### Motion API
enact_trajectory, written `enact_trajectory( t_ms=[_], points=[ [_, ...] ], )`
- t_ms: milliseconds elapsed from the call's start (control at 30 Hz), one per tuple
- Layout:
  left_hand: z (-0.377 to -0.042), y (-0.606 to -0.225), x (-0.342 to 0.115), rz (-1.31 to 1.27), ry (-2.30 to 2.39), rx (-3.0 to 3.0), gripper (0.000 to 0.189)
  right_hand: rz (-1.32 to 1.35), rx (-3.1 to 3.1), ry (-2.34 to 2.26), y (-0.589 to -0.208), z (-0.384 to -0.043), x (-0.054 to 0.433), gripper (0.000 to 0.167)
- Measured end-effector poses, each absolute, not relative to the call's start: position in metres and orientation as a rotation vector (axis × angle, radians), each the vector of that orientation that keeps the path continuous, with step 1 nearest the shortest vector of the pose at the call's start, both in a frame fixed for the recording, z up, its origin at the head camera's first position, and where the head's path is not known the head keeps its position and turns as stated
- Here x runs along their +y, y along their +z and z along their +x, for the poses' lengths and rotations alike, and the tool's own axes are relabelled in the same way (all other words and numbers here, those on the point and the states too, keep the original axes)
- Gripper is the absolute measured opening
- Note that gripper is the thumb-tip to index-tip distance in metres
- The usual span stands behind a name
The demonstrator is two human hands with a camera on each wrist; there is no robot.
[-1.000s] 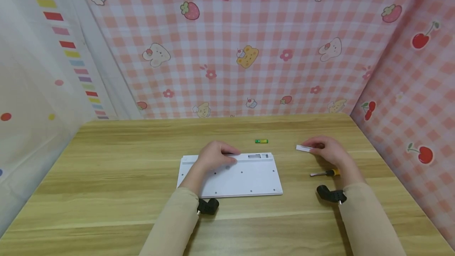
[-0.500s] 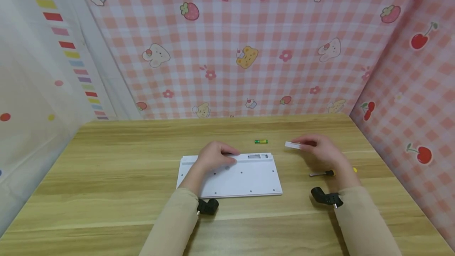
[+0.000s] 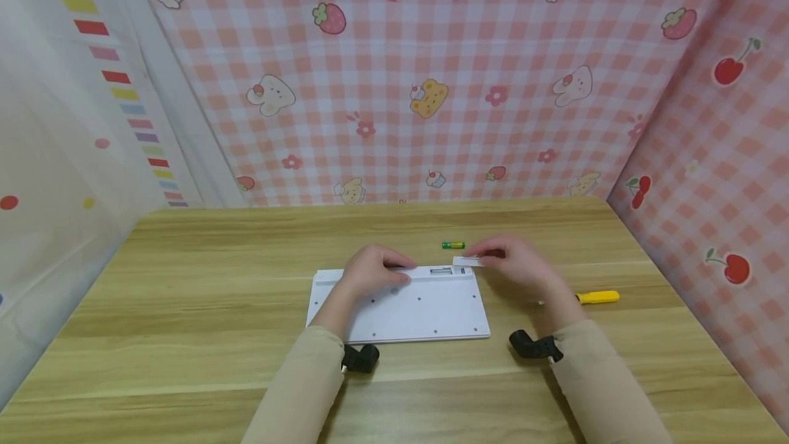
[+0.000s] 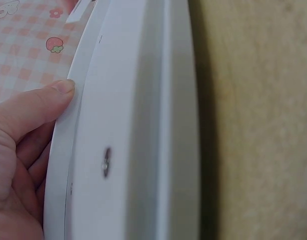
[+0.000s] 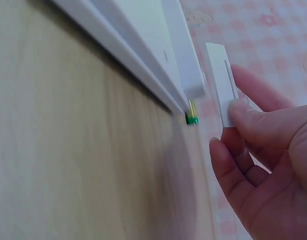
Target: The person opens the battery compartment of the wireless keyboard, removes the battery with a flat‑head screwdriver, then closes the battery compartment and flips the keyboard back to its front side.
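A white keyboard (image 3: 425, 314) lies face down on the table, its small battery compartment (image 3: 440, 271) exposed near the far right corner. My left hand (image 3: 372, 274) grips the keyboard's far edge, with the thumb laid on its underside in the left wrist view. Between thumb and fingers, my right hand (image 3: 516, 264) pinches a white battery cover (image 5: 221, 85). In the head view the cover is by the keyboard's far right corner; the right wrist view shows a gap between them. Whether the compartment holds a battery is too small to tell.
Just beyond the keyboard lies a green and yellow battery (image 3: 453, 245). A screwdriver with a yellow handle (image 3: 598, 297) rests to the right, its shaft mostly hidden behind my right forearm. A checked cloth (image 3: 394, 122) hangs at the table's back edge.
My right hand has carried the battery cover leftward, from the right side of the table to the keyboard's far right corner. The left hand and keyboard have stayed put.
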State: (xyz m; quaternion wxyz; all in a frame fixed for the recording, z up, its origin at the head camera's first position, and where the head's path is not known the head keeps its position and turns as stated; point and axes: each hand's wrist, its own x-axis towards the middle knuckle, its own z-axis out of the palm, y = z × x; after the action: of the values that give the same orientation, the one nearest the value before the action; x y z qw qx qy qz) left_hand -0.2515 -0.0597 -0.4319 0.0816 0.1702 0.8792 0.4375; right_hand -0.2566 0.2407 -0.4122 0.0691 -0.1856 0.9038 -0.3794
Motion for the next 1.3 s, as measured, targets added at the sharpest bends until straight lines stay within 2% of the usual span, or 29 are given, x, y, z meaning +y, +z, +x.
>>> enact_trajectory(
  t_ms=[433, 1300],
  points=[
    [-0.253, -0.433, -0.059, 0.512, 1.309, 2.625, 0.022, -0.741, 2.648, -1.163, -0.415, -0.256, 0.210, 0.025],
    [-0.253, -0.432, -0.061, 0.520, 1.299, 2.626, 0.022, -0.663, 2.628, -1.231, -0.420, -0.258, 0.206, 0.022]
  ],
)
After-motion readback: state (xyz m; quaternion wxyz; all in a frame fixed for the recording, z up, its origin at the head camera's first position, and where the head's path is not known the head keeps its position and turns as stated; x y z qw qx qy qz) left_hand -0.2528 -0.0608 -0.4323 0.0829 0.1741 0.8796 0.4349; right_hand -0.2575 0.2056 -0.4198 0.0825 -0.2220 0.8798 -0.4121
